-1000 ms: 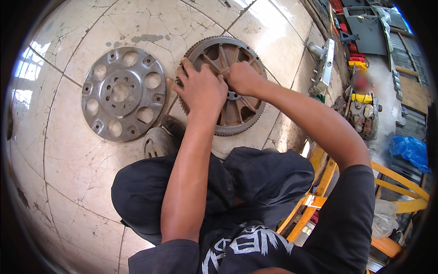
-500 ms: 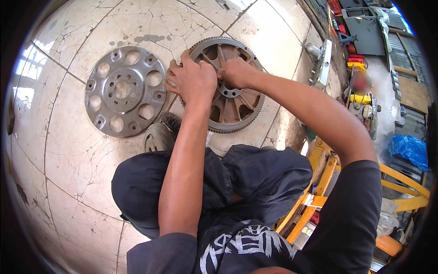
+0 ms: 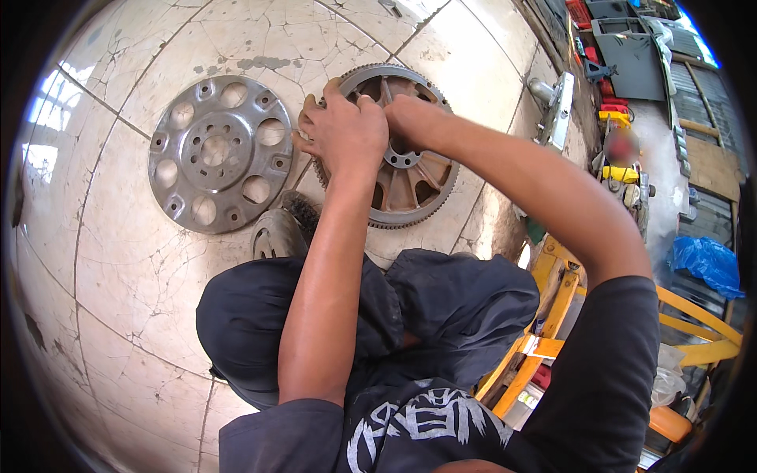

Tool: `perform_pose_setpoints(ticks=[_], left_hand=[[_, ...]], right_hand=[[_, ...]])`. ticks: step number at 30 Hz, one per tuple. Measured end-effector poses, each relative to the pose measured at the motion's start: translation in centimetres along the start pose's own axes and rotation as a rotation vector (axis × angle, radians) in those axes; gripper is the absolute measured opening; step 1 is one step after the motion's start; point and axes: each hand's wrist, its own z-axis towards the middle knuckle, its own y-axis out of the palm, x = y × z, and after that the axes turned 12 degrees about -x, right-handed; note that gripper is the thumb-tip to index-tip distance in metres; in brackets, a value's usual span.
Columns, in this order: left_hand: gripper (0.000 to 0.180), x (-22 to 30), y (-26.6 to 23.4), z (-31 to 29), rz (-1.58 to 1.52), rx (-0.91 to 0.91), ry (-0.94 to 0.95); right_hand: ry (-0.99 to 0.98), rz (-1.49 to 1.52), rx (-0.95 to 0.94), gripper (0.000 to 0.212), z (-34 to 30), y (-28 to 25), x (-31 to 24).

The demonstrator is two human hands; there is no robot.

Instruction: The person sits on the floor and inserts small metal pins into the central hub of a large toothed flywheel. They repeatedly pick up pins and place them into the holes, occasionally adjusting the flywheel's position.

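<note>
Rusty toothed flywheel (image 3: 410, 177) grasped by left hand (image 3: 343, 130) and right hand (image 3: 406, 118), one grey holed disc (image 3: 214, 154) beside it, cracked floor (image 3: 118, 299)

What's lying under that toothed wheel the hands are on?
The toothed wheel lies flat on the cracked tile floor. Both the left hand and right hand cover its upper-left part, hiding whatever is beneath them.

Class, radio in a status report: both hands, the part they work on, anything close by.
Left hand and right hand both on the rusty toothed flywheel. Grip hidden. Grey round holed plate lies apart, left of it.
</note>
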Motion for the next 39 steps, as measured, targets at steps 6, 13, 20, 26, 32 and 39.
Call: perform_pose_setpoints(ticks=[6,13,20,26,32,39], left_hand=[[0.06,1.2,-0.7,-1.0,-0.062,-0.041,0.048],[0.059,0.8,-0.4,-0.6,-0.098,0.008,0.105],[0.059,0.5,-0.3,-0.3,-0.052,0.011,0.096],[0.059,0.0,0.9,0.1,0.02,0.042,0.089],[0.056,0.4,0.5,-0.3,0.005,0.007,0.109],[0.056,0.0,0.6,0.1,0.022,0.048,0.1]], right_hand=[[0.298,1.485,-0.169,0.025,1.1,3.2,1.8],[-0.062,-0.051,0.054,0.014,-0.1,0.3,1.7],[0.082,0.475,-0.118,0.022,1.0,1.6,2.8],[0.079,0.314,0.025,0.028,0.1,1.9,1.0],[-0.254,-0.121,-0.038,0.023,1.3,-1.1,3.0],[0.227,1.137,-0.107,0.035,-0.2,2.9,1.7]])
